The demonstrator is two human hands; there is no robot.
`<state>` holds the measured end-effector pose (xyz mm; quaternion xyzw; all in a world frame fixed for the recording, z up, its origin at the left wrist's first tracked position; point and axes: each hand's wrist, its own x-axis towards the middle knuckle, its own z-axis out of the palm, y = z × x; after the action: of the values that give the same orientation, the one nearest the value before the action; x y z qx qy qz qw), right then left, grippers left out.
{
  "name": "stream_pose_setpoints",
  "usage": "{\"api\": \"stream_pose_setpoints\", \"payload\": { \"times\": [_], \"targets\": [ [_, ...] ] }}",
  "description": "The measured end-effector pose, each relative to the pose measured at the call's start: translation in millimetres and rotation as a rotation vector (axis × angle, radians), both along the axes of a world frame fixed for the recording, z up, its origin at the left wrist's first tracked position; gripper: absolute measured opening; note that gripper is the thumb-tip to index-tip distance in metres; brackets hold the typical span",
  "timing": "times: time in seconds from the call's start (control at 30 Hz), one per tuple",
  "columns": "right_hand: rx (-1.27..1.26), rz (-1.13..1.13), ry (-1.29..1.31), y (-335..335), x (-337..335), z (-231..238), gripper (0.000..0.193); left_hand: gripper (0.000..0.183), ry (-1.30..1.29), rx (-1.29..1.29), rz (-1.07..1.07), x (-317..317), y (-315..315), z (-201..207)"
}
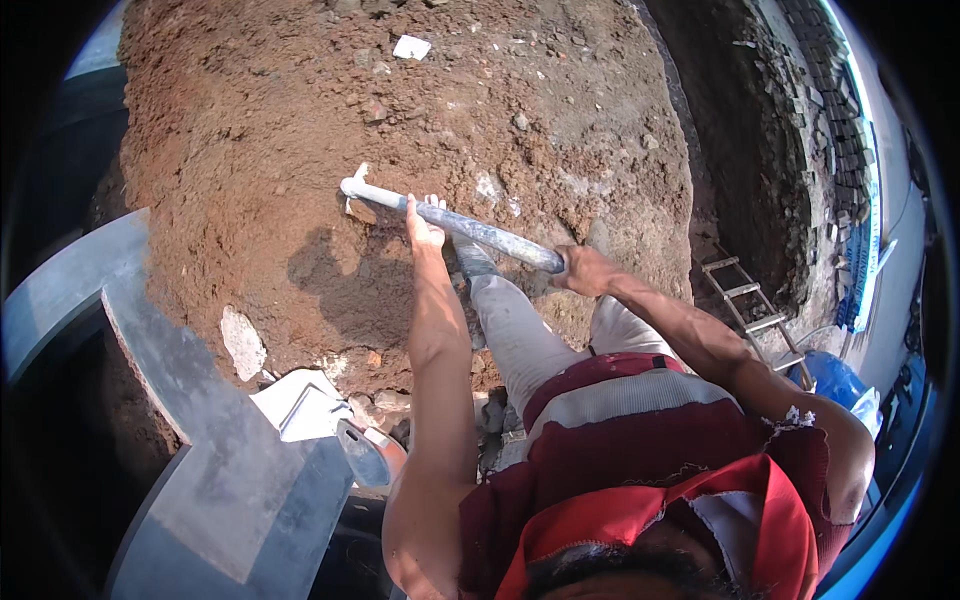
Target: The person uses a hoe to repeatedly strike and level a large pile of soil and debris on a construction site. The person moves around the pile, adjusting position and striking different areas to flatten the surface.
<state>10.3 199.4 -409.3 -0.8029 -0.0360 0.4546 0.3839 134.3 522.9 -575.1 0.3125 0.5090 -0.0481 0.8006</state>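
A pickaxe (478,229) with a long, whitish, dirt-smeared round handle slants across in front of me. Its short crosswise head is at the left end, just over the brown soil (250,130). My left hand (427,225) is closed around the handle a little behind the head, thumb on the near side and fingertips over the top. Around the handle's butt end, by my right knee, my right hand (586,270) is wrapped. The head's lower part is partly hidden in shadow and dirt, so I cannot tell whether it touches the ground.
Smooth grey concrete ledges (215,480) border dark gaps on the left. A white container (303,404) and a trowel-like tool (363,452) lie at the soil's near edge. On the right, a ladder (742,290) leans in a deep trench, close to a blue plastic bag (832,376).
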Motion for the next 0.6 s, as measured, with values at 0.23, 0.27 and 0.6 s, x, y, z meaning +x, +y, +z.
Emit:
{"api": "stream_pose_setpoints", "payload": {
  "times": [0.23,0.27,0.6],
  "targets": [
    [-0.583,-0.203,0.134,-292.0,-277.4,90.3,0.029,0.038,0.485,-0.579,-0.477,-221.4,-369.1,-48.7],
    [-0.674,-0.233,0.126,-305.9,-297.0,112.2,0.027,0.034,0.44,-0.694,-0.541,-241.7,-392.0,-34.6],
    [-0.289,-0.259,-0.209,-232.7,-241.5,34.6,0.035,0.044,0.143,-0.182,-0.558,-78.9,-259.5,71.7]
  ]
}}
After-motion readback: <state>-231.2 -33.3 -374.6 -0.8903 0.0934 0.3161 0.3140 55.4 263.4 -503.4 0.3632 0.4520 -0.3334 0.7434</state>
